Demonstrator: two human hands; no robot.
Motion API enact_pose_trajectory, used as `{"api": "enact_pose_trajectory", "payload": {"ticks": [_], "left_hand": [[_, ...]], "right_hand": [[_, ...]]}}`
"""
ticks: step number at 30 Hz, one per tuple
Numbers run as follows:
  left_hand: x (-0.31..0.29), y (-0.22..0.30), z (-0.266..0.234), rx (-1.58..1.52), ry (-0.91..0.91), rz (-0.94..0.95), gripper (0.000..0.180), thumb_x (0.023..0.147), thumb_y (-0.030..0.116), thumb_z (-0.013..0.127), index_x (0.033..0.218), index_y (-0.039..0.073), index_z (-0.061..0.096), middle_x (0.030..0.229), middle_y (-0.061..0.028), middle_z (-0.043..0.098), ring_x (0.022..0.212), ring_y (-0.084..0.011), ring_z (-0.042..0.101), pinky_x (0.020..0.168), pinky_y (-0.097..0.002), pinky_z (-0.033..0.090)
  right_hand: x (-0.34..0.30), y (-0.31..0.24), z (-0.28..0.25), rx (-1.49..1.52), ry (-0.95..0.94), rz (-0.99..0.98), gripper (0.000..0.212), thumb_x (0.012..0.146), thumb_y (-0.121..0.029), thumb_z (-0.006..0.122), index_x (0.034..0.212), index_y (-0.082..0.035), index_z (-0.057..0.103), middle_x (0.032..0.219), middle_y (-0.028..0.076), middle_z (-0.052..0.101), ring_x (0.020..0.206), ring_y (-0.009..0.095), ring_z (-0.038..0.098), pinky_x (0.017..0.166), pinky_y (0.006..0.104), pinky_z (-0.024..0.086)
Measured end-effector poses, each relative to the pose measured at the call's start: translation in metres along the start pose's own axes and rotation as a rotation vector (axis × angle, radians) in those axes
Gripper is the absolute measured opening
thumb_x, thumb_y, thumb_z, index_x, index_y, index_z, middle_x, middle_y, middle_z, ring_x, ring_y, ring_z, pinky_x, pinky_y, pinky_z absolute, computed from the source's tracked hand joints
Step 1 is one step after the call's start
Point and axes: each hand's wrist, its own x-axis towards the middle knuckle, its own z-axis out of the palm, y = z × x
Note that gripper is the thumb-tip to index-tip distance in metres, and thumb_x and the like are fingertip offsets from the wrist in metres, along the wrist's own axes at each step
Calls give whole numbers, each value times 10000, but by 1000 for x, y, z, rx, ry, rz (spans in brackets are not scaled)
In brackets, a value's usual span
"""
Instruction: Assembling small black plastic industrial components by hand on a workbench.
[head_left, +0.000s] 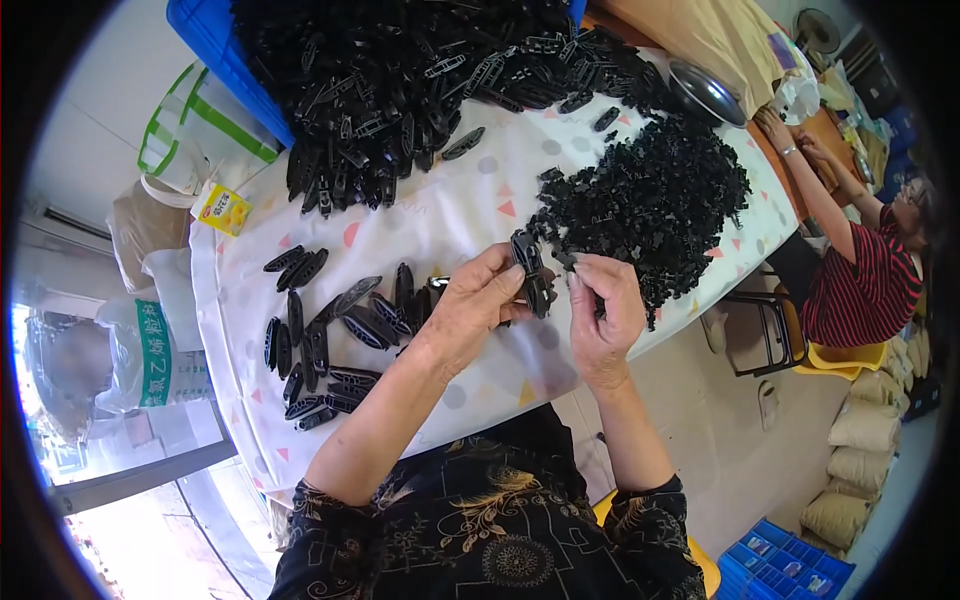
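Note:
My left hand (482,296) is closed round a black plastic housing (530,268), long and oval with a hollow, ribbed inside, held upright above the table. Just right of it, my right hand (607,308) pinches a small black plastic clip (567,260) between thumb and fingertips, a short gap from the housing. Beyond the right hand lies a wide heap of small black clips (670,195). Several more oval black housings (318,345) lie spread on the table to the left of my left forearm.
A big pile of black housings (400,100) spills from a blue crate (215,50) at the far side. A yellow box (222,210) stands on the patterned tablecloth (470,190). A metal lid (708,93) lies by the clips. At right, a person in a striped shirt (870,275) works at another table.

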Motion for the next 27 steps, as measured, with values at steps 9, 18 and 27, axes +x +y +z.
{"api": "enact_pose_trajectory", "payload": {"ticks": [9, 18, 27], "left_hand": [[-13, -6, 11, -36, -2, 5, 351, 977, 190, 489, 1295, 43, 473, 1092, -32, 612, 939, -98, 582, 796, -261, 482], [-18, -6, 16, -18, -4, -93, 346, 976, 231, 498, 1244, 13, 512, 965, -71, 645, 760, -120, 603, 604, -226, 432], [-20, -20, 16, -85, -103, -246, 340, 996, 201, 449, 1244, -20, 519, 934, -55, 629, 661, -90, 583, 499, -189, 390]], "right_hand": [[-14, -19, -5, 47, 52, 41, 271, 713, 122, 667, 934, -26, 618, 904, 118, 642, 763, 244, 591, 637, 312, 478], [-21, -15, -13, 50, 17, -6, 237, 734, 123, 638, 924, -19, 644, 921, 122, 653, 791, 244, 597, 667, 309, 481], [-23, -11, -34, 226, -250, 27, 207, 736, 73, 656, 885, -70, 659, 937, 61, 690, 874, 242, 589, 812, 352, 445]]}}
